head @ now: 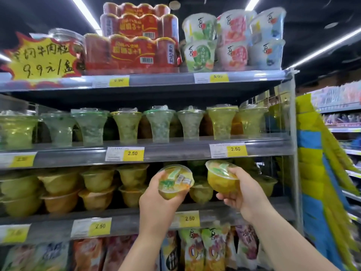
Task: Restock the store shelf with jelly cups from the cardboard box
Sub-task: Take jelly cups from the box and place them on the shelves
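Your left hand (pixel 156 198) has its fingers (pixel 156 178) clamped around a tilted jelly cup (pixel 175 181), lid facing you. Your right hand (pixel 243 190) grips a second jelly cup (pixel 221 178) just to its right. Both are held in front of the shelf (pixel 136 222) of stacked cups (pixel 97 184).

2 jelly cups (pixel 175 181), 1 per hand (pixel 156 202)

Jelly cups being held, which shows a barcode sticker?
The cup in the left hand: white barcode sticker on its lid; the right hand's cup shows none.

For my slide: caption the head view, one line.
Restocking: the left hand holds one jelly cup, the right hand another, at the shelf.
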Demonstrator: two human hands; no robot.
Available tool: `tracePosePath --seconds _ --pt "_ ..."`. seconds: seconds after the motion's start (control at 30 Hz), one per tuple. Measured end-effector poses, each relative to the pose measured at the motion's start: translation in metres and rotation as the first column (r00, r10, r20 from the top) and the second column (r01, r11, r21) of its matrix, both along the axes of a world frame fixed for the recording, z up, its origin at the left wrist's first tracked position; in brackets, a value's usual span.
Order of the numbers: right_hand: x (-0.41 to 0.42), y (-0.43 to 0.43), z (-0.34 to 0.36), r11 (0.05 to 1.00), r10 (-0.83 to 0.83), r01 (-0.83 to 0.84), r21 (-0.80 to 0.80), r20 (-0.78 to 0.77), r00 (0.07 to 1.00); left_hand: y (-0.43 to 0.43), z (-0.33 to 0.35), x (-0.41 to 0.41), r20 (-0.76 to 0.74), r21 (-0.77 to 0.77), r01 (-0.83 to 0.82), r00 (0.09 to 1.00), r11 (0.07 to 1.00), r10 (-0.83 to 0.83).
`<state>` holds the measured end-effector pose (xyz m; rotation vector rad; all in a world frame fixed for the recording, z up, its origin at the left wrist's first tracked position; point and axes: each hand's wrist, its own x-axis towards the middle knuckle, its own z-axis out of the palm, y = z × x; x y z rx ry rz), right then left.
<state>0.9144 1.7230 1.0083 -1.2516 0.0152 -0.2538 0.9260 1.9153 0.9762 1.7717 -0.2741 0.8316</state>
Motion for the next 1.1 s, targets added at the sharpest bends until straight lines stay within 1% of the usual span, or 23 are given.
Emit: tracePosePath --seconds 0.2,0.27,0.37,0.53,0.7,0.9,1.03,1.1 --pt "0.025 0.001 0.008 1.0 0.02 -0.019 0.016 -0.055 0.998 -0.004 0.025 0.02 -0.038 -0.012 -0.073 0.997 0.997 0.073" --pt "0.032 0.003 0.011 0.999 0.036 -0.036 0.004 -0.073 0.997 -0.006 0.03 0.027 -0.08 0.006 -0.097 0.992 0.995 0.097" --pt "0.044 0.009 0.018 0.997 0.061 -0.066 -0.038 -0.105 0.993 -0.007 0.033 0.034 -0.168 0.076 -0.121 0.977 0.99 0.132" --pt "0.063 0.02 0.028 0.977 0.105 -0.137 -0.165 -0.193 0.976 -0.002 0.038 0.035 -0.212 0.122 -0.102 0.969 0.987 0.126" --pt "0.068 0.022 0.033 0.965 0.143 -0.19 -0.18 -0.243 0.959 0.001 0.045 0.033 -0.241 0.129 -0.115 0.96 0.985 0.144" --pt "0.062 0.024 0.035 0.974 0.1 -0.141 -0.175 -0.221 0.97 0.0 0.043 0.029 -0.237 0.15 -0.086 0.964 0.985 0.12" --pt "0.054 0.023 0.031 0.987 0.03 -0.051 -0.151 -0.138 0.99 0.004 0.039 0.021 -0.202 0.15 -0.064 0.975 0.987 0.094" --pt "0.047 0.025 0.028 0.982 -0.017 -0.001 -0.187 -0.094 0.995 0.007 0.035 0.011 -0.16 0.138 -0.059 0.984 0.989 0.081"
